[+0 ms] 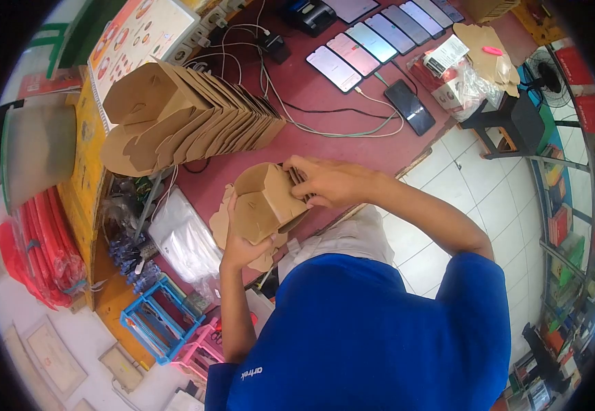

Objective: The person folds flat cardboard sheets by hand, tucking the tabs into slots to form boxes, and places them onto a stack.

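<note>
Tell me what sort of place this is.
Probably a small takeaway food shop's order counter: nested kraft takeout boxes, a row of lit smartphones, and what looks like a receipt printer.

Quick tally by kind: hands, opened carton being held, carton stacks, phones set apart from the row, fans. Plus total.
Hands (left hand, right hand): 2
Held carton: 1
Carton stack: 1
Phone set apart: 1
Fan: 1
Total: 6

The desk (332, 149) permits passage on the near side of the cables (352, 133). The carton stack (201, 123) obstructs the left; the black phone (409, 107) bounds the right.
</note>
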Motion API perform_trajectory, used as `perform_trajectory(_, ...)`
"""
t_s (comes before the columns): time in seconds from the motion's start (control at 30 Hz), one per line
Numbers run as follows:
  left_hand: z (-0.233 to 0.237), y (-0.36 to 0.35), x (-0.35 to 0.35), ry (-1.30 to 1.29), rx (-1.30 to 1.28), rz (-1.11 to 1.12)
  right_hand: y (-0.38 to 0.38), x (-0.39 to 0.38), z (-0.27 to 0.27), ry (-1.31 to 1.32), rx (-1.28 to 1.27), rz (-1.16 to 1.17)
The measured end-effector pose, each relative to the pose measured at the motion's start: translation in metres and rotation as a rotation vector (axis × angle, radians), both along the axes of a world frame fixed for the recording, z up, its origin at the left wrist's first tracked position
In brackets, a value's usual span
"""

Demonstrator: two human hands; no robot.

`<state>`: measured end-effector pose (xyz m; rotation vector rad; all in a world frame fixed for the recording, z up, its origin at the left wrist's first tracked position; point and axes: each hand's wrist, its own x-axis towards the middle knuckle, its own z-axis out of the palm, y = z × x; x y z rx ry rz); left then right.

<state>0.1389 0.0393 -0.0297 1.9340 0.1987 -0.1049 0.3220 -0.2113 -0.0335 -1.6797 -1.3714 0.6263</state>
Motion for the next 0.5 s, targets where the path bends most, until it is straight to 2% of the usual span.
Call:
perform_trajectory(0.03, -0.002, 0.003, -0.001, -0.001, 0.000, 0.000, 0.000, -0.001, 0.000, -0.001, -0.018, -0.012)
perform_trajectory(0.1, -0.007, 0.008, -0.003, -0.069, 0.185, -0.084, -0.002, -0.004, -0.001, -0.006, 0.004, -0.036)
perform_trajectory(0.2, -0.008, 0.004, -0.009, 0.009, 0.061, 0.007, -0.003, -0.009, 0.000, -0.023, 0.030, -0.074)
perform_trajectory(0.33, -0.005, -0.001, -0.005, -0.020, 0.113, 0.008, -0.002, -0.021, -0.002, -0.093, 0.008, -0.135)
perform_trajectory(0.47, 0.000, -0.004, 0.002, -0.121, 0.369, -0.057, -0.002, -0.033, -0.004, -0.194, -0.034, -0.192)
perform_trajectory(0.5, 0.004, -0.006, 0.005, -0.160, 0.474, -0.093, -0.004, -0.032, -0.007, -0.027, -0.013, -0.192)
